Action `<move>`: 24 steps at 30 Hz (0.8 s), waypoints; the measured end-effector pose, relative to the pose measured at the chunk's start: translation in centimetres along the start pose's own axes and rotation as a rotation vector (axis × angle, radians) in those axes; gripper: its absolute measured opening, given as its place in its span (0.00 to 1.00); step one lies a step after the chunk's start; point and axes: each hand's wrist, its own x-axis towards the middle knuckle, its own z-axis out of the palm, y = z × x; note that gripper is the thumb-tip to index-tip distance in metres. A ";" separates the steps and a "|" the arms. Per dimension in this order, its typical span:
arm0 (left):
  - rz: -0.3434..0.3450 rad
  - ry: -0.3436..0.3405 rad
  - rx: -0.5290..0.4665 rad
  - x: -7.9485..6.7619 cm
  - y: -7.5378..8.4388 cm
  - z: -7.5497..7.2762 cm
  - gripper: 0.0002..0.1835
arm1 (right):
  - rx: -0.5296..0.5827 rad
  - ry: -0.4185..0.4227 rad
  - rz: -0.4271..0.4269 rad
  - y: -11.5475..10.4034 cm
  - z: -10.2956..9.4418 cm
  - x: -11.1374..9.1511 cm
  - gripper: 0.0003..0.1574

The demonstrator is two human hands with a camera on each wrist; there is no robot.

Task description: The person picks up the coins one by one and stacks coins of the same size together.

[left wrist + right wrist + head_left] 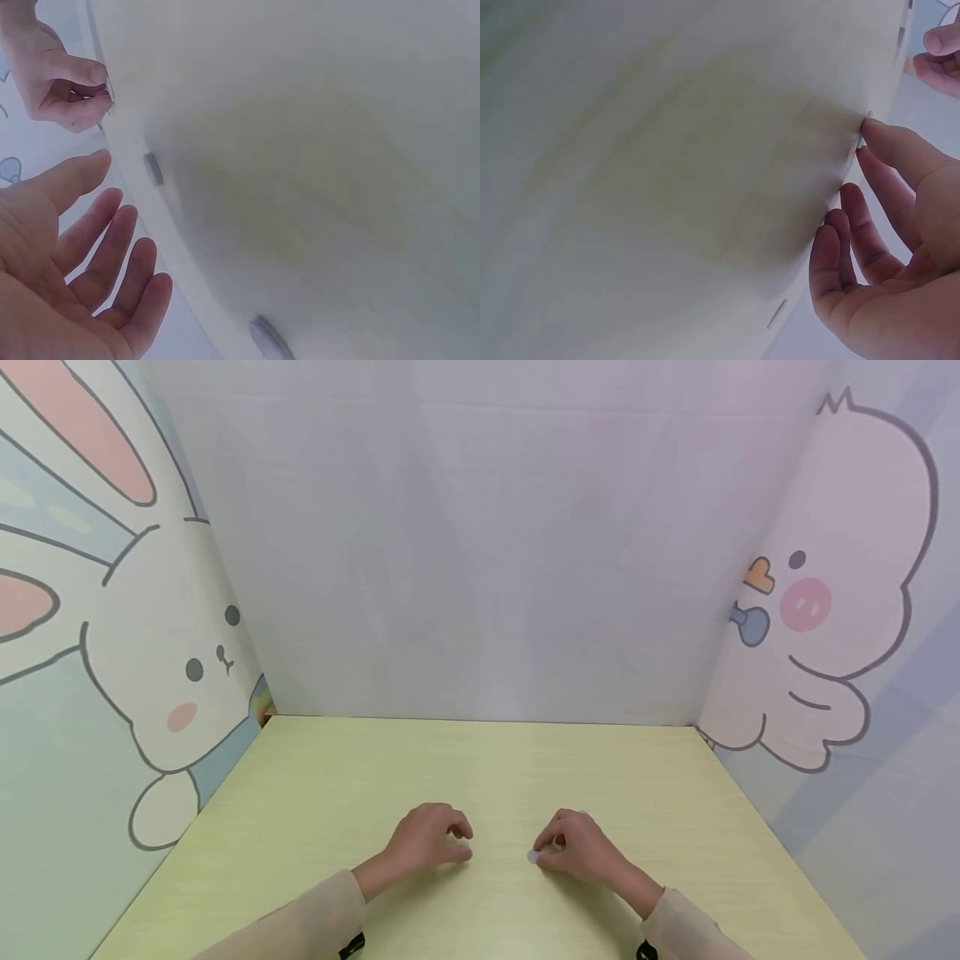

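My right hand pinches a small pale disc between thumb and index finger, right at the tabletop. The right wrist view shows that disc edge-on at the tips, with the other fingers bent close to the surface. My left hand is just above the table to the left, its fingers loosely curved and holding nothing. Two grey flat discs, one small and one nearer the lower edge, lie on the tabletop beside the left hand in the left wrist view.
The pale yellow table ends at a plain light curtain behind. Side walls carry a cartoon rabbit on the left and a cartoon chick on the right. Another flat disc lies near the right hand.
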 end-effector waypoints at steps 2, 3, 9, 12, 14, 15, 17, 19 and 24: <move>0.008 -0.003 -0.003 0.3 0.4 0.3 0.09 | -0.002 -0.001 0.007 0.1 0.1 0.1 0.05; 0.010 -0.005 -0.004 0.5 0.6 0.4 0.09 | -0.003 0.000 0.011 0.1 0.1 0.1 0.05; 0.024 -0.009 -0.003 1.3 2.1 1.4 0.10 | -0.009 0.002 0.033 0.1 0.1 0.0 0.04; 0.027 -0.016 0.007 1.7 2.7 1.9 0.10 | -0.006 0.004 0.037 0.1 0.0 0.0 0.04; 0.026 -0.022 0.017 2.0 3.0 2.3 0.10 | -0.005 0.009 0.039 0.1 0.0 0.0 0.04; 0.031 -0.021 0.022 2.2 3.2 2.4 0.10 | -0.005 0.012 0.039 0.1 0.0 0.0 0.05; 0.034 -0.025 0.031 2.5 3.5 2.8 0.10 | -0.009 0.012 0.043 0.1 0.0 0.0 0.05; 0.033 -0.026 0.038 2.8 3.8 3.1 0.10 | -0.012 0.010 0.046 0.1 -0.1 0.0 0.05; 0.017 -0.030 0.040 3.5 4.4 3.8 0.09 | -0.026 0.004 0.048 0.0 -0.1 0.0 0.05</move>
